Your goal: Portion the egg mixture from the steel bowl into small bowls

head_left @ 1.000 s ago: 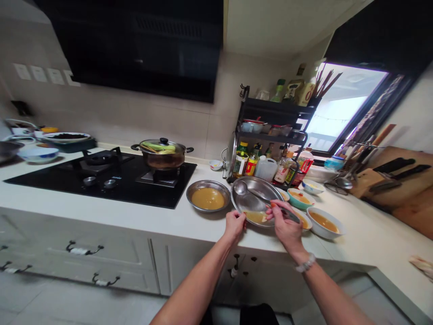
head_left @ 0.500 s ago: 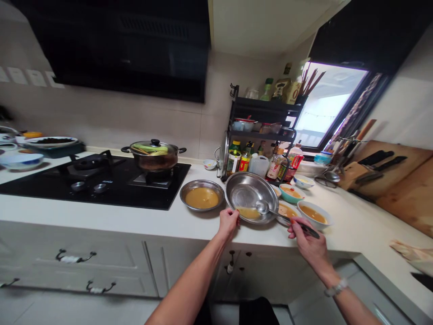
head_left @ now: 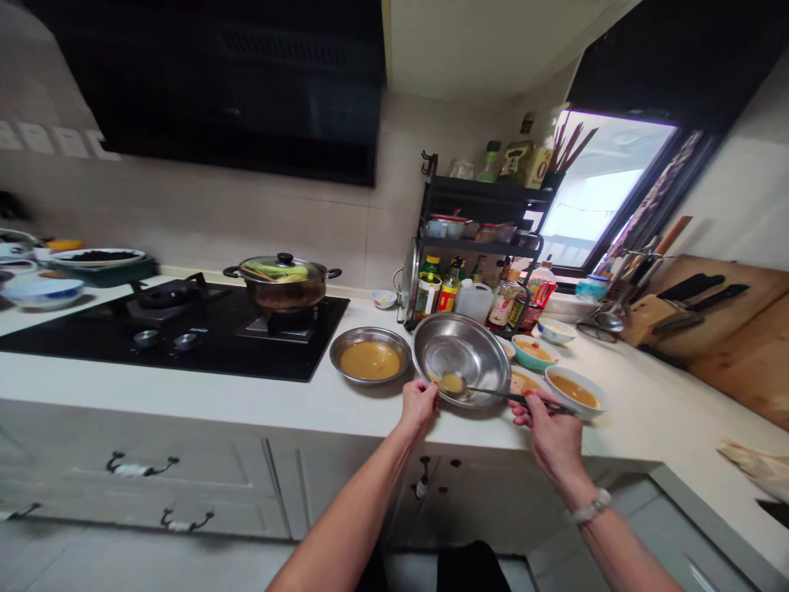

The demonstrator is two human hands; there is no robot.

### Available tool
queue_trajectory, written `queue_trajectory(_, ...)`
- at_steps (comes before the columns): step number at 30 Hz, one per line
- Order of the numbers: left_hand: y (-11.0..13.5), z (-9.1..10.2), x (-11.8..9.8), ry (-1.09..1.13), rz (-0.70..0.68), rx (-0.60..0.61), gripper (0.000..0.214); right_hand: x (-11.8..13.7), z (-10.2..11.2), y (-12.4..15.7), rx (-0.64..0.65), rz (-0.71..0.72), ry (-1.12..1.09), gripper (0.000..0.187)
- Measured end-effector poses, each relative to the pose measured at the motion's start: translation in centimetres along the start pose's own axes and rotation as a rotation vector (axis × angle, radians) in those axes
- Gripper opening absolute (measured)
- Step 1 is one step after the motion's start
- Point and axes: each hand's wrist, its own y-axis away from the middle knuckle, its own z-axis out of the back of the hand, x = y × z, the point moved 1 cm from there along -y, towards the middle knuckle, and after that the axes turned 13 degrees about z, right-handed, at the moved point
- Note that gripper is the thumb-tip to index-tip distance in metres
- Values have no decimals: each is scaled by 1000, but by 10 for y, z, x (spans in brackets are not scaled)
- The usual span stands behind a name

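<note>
My left hand (head_left: 420, 403) grips the near-left rim of a steel basin (head_left: 456, 345), which is tilted toward me. In my right hand (head_left: 548, 423) is the dark handle of a ladle (head_left: 454, 384); its bowl, low inside the basin, holds brownish-yellow liquid. Left of the basin stands a shallow steel bowl (head_left: 371, 378) with the same kind of liquid. Close to my right hand are a white bowl of orange-brown liquid (head_left: 576, 390), a green-rimmed bowl (head_left: 535, 353), and another bowl (head_left: 523, 382) partly hidden by the basin.
A lidded pot (head_left: 283, 284) sits on the black gas hob (head_left: 259, 353) to the left. Behind the basin, a black rack (head_left: 481, 193) holds bottles and jars. A knife block (head_left: 650, 319) and a wooden board (head_left: 740, 316) stand at the right wall.
The ladle has moved left and down in the basin, and its bowl now holds liquid. My right hand has shifted slightly left with it. My left hand still holds the rim.
</note>
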Motion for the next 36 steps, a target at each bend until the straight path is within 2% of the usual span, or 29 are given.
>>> queue_trajectory(11, 0, 0, 0, 2, 0, 7, 18, 8, 0, -15, 19, 2, -39, 31)
queue_trajectory(18, -1, -1, 1, 10, 3, -1, 18, 24, -15, -20, 37, -29, -103, 31)
queue_trajectory(23, 0, -1, 0, 16, 2, 0, 17, 32, -36, -20, 75, -37, -161, 28)
queue_trajectory(29, -1, -1, 1, 16, 3, -3, 18, 42, -75, -13, 165, -62, -198, 26)
queue_trajectory(36, -3, -3, 3, 34, 0, 3, 18, 27, -121, 4, 196, -62, -218, 30)
